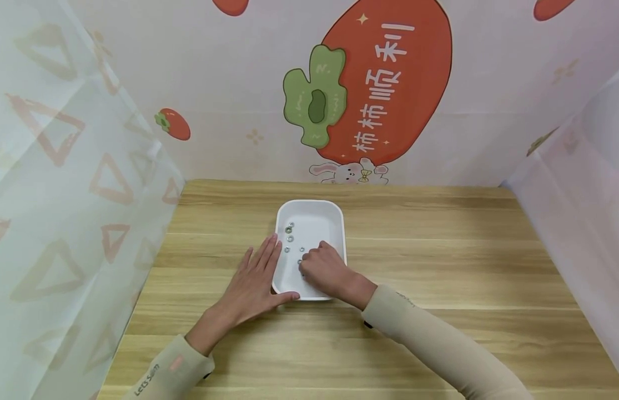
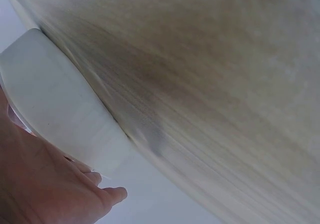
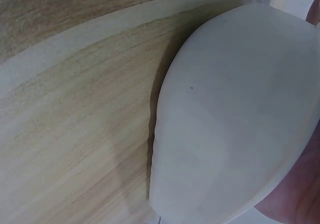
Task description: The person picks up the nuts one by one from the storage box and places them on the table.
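Left hand (image 1: 254,286): fingers extended along the left rim of the white tray (image 1: 319,222), thumb spread away at the near rim. Tray rests on the wooden table (image 1: 439,250). Small metal nuts (image 1: 290,239) lie scattered in its left half. Right hand (image 1: 326,270): over the tray, fingers curled beside the nuts; whether they pinch one cannot be told.

hands (image 2: 47,184) (image 3: 297,191): cut off, wrist views (right fingertips hidden, head view) | shiny pieces (image 1: 290,239): too small to identify
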`<move>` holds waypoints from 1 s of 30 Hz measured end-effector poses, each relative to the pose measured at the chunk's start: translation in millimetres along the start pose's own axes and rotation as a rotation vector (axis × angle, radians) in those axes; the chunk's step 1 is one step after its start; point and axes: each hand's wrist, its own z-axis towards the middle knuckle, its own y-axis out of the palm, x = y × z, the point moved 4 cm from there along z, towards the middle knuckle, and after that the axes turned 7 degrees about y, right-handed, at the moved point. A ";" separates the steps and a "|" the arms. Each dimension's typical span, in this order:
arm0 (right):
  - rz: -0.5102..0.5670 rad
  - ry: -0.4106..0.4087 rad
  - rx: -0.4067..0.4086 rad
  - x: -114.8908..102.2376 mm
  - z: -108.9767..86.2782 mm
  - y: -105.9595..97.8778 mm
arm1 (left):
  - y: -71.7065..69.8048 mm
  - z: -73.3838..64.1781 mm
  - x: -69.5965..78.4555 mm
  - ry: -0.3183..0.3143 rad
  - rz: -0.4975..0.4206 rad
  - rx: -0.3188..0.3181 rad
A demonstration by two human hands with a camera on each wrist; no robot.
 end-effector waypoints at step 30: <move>0.400 0.138 0.108 56.3 -23.1 -52.2 | 3.4 2.1 0.1 -0.010 -0.019 -0.013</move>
